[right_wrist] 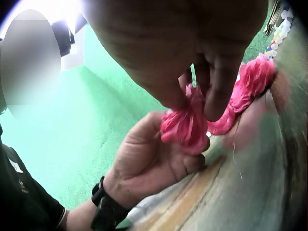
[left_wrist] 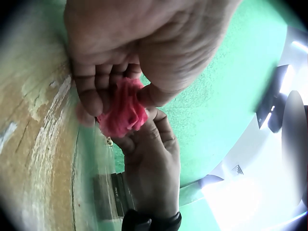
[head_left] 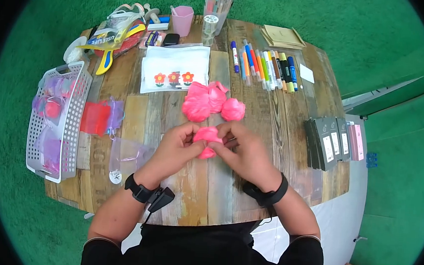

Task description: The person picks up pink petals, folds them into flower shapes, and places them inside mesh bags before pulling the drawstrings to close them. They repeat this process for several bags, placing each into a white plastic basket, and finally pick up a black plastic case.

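Note:
A small bunch of crumpled, thin pink material (head_left: 207, 134) is held up over the near middle of the table. My left hand (head_left: 175, 148) pinches it from the left, thumb on the near side, and my right hand (head_left: 248, 154) pinches it from the right. The left wrist view shows the gathered folds of the pink bunch (left_wrist: 124, 110) between both hands. In the right wrist view, right thumb and fingers grip its narrow top, while the left palm lies behind it. Just beyond the hands sit more puffy pink bunches (head_left: 197, 105), including a rounder one (head_left: 233, 110) at the right.
A white pouch with red flowers (head_left: 175, 70) lies behind the bunches. Markers (head_left: 267, 67) form a row at back right. Dark boxes (head_left: 323, 141) stand at the right. A white basket (head_left: 73, 126) with purple mesh bags is at the left, beside a red mesh bag (head_left: 95, 117).

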Available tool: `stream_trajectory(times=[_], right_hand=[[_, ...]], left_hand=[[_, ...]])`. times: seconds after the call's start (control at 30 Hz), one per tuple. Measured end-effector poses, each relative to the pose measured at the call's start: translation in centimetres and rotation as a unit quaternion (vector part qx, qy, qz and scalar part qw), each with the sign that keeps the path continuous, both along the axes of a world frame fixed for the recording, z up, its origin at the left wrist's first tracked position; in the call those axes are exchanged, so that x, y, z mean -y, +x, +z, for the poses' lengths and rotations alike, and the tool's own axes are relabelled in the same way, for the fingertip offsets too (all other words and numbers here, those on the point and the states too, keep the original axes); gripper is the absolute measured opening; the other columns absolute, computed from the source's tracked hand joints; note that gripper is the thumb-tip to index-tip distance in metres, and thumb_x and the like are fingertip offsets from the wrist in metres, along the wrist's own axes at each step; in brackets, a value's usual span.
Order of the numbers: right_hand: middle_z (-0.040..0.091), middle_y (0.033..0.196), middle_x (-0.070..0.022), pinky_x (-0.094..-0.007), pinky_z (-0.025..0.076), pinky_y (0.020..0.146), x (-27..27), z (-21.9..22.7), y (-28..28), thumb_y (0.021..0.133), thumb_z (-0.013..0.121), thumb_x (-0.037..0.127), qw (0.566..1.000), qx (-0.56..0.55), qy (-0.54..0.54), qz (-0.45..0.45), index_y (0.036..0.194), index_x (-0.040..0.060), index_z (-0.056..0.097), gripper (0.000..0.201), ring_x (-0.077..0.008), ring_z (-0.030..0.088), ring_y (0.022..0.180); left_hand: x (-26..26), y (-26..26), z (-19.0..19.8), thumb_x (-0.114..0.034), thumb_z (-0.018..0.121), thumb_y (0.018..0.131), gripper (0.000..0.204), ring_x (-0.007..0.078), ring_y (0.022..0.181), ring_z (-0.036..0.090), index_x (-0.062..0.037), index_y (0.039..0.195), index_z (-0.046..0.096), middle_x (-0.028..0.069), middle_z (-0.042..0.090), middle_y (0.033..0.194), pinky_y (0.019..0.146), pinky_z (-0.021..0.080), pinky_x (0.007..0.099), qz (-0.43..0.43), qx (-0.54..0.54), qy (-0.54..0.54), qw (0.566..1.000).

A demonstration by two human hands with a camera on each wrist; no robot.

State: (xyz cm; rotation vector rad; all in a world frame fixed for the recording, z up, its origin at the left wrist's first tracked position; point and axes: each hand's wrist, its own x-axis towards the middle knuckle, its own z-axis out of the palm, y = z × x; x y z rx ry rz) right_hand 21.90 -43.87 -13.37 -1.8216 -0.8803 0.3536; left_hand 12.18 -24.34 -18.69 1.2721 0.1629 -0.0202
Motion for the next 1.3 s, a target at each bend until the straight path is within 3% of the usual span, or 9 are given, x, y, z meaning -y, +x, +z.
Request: stream_trajectory(times=[0.17, 0.3, 0.4, 0.6, 0.7, 0.8, 0.83, 0.97, 1.3], right_hand=[[0.072, 0.104, -0.0173, -0.0416, 0.059, 0.077, -1.2, 2.5, 6.0, 0.095, 0.081, 0.019, 0.981, 0.158, -0.082, -0.078, 0.111, 0.0025, 0.072, 0.025, -0.0318, 0.074, 0.087], [0.069, 0.103, -0.0186, -0.0473, 0.054, 0.092, -3.9, 1.3, 10.5, 0.091, 0.081, 0.016, 0.958, 0.266, -0.094, -0.05, 0.101, 0.0011, 0.071, 0.021, -0.0409, 0.067, 0.102], [0.072, 0.12, -0.0171, -0.0473, 0.054, 0.098, -5.4, 0.4, 11.3, 0.09, 0.082, 0.017, 0.934, 0.334, -0.118, -0.051, 0.099, 0.0015, 0.076, 0.019, -0.0404, 0.068, 0.11], [0.074, 0.118, -0.017, -0.047, 0.055, 0.098, -6.3, -0.7, 12.1, 0.091, 0.08, 0.017, 0.938, 0.299, -0.168, -0.05, 0.093, 0.001, 0.076, 0.017, -0.0405, 0.069, 0.11], [0.075, 0.109, -0.0184, -0.047, 0.056, 0.094, -6.1, -1.0, 12.7, 0.091, 0.08, 0.015, 0.944, 0.301, -0.131, -0.04, 0.094, 0.0002, 0.075, 0.016, -0.0412, 0.07, 0.103], [0.074, 0.104, -0.0192, -0.0475, 0.056, 0.091, -5.0, -0.7, 13.1, 0.092, 0.078, 0.01, 0.941, 0.317, -0.096, -0.071, 0.098, -0.0008, 0.073, 0.013, -0.041, 0.07, 0.1], [0.074, 0.104, -0.0185, -0.0468, 0.056, 0.091, -4.6, -0.4, 13.1, 0.092, 0.077, 0.01, 0.945, 0.304, -0.086, -0.083, 0.098, -0.0006, 0.073, 0.013, -0.0405, 0.07, 0.101], [0.074, 0.113, -0.0156, -0.0455, 0.055, 0.095, -2.7, 1.4, 11.3, 0.093, 0.077, 0.009, 0.96, 0.256, -0.059, -0.1, 0.1, 0.0011, 0.072, 0.012, -0.0391, 0.069, 0.105], [0.07, 0.127, -0.0074, -0.0397, 0.052, 0.092, 0.4, 3.9, 0.7, 0.085, 0.078, 0.011, 0.881, 0.459, -0.073, 0.092, 0.109, 0.0054, 0.072, 0.026, -0.025, 0.067, 0.105]], left_hand=[[0.3, 0.0, 0.2, 0.0, 0.067, 0.101, 0.016, 0.0058, 0.095, 0.068, -0.0016, 0.117, 0.07, 0.0008, 0.073, 0.107, 0.081, 0.056, 0.025, 0.005, -0.002, -0.029, 1.0], [-0.5, -0.1, -1.3, 0.0, 0.068, 0.101, 0.022, 0.0052, 0.097, 0.066, -0.0017, 0.123, 0.068, -0.0013, 0.071, 0.108, 0.082, 0.056, 0.0253, -0.025, 0.011, 0.107, 0.994], [-0.2, 0.2, -1.9, -0.001, 0.071, 0.099, 0.024, 0.0039, 0.094, 0.066, -0.0013, 0.123, 0.068, -0.0013, 0.07, 0.104, 0.079, 0.055, 0.0241, -0.023, 0.007, 0.071, 0.997], [-0.8, 0.2, -0.1, -0.001, 0.071, 0.1, 0.022, 0.0041, 0.089, 0.064, -0.0009, 0.121, 0.068, -0.0016, 0.069, 0.101, 0.076, 0.055, 0.0251, -0.049, -0.002, 0.129, 0.99], [0.2, 0.3, -1.3, -0.009, 0.078, 0.094, 0.018, 0.0049, 0.076, 0.057, -0.0015, 0.109, 0.071, -0.0011, 0.064, 0.087, 0.066, 0.049, 0.0265, 0.038, 0.054, 0.095, 0.993], [-0.5, 0.0, -0.7, -0.002, 0.072, 0.098, 0.017, 0.0059, 0.09, 0.064, -0.0014, 0.114, 0.069, -0.001, 0.068, 0.1, 0.078, 0.055, 0.0262, -0.015, -0.001, 0.01, 1.0], [-0.7, 0.0, -0.4, 0.001, 0.067, 0.101, 0.018, 0.0072, 0.1, 0.069, -0.0011, 0.119, 0.069, 0.0003, 0.071, 0.109, 0.085, 0.057, 0.0269, -0.032, -0.011, -0.01, 0.999], [-0.4, 0.2, -0.2, -0.002, 0.069, 0.101, 0.014, 0.0063, 0.086, 0.068, 0.0008, 0.115, 0.068, 0.0034, 0.074, 0.103, 0.074, 0.055, 0.0253, 0.0, -0.024, -0.027, 0.999], [-0.6, 0.3, 0.6, -0.005, 0.068, 0.104, 0.011, 0.0084, 0.09, 0.07, 0.0001, 0.114, 0.068, 0.0033, 0.074, 0.103, 0.074, 0.055, 0.0255, -0.003, -0.035, -0.062, 0.997]])
